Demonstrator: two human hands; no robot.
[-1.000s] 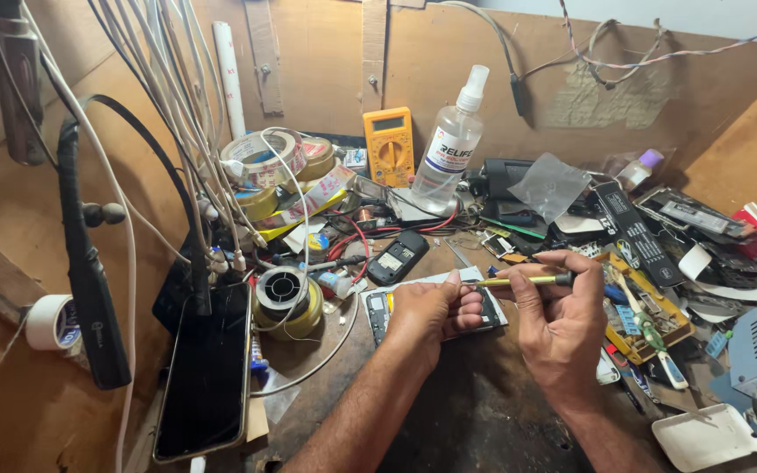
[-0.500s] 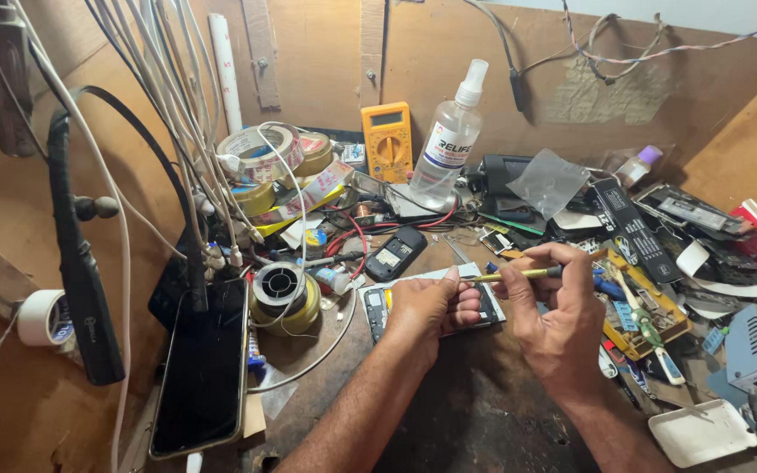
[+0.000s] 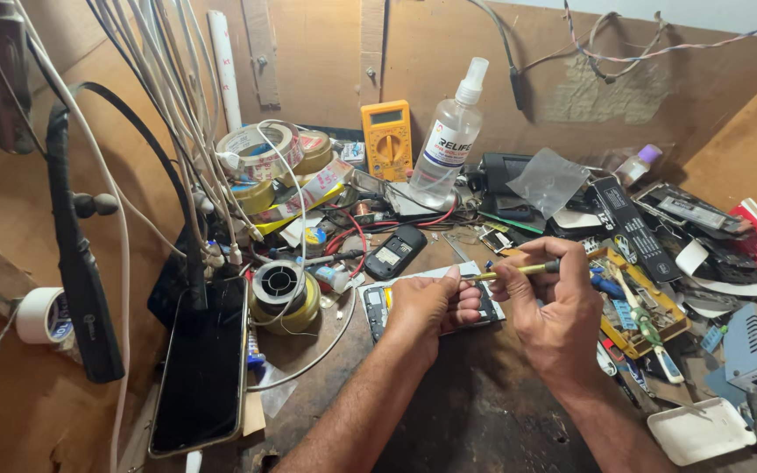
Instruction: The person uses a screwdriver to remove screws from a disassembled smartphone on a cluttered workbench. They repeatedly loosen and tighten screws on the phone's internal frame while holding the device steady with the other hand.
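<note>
Brass-coloured and slim, the metal-handled screwdriver (image 3: 519,270) lies almost level just above the middle of the bench, pinched in the right hand (image 3: 554,320), whose fingers curl closed round its shaft. Its tip meets the left hand (image 3: 427,307), where thumb and forefinger close narrowly on it. That hand rests on an opened flat phone body (image 3: 378,307) with pale edges and dark innards showing, lying on the scuffed dark wooden worktop (image 3: 484,412).

Left of it stands a shiny solder spool (image 3: 279,285) on a yellow base, and beside that a glossy black smartphone (image 3: 201,368) lies face up. Behind stand a clear plastic spray bottle (image 3: 449,140) with a white label and an orange boxy multimeter (image 3: 387,138). A white shallow tray (image 3: 698,431) sits at the right front.
</note>
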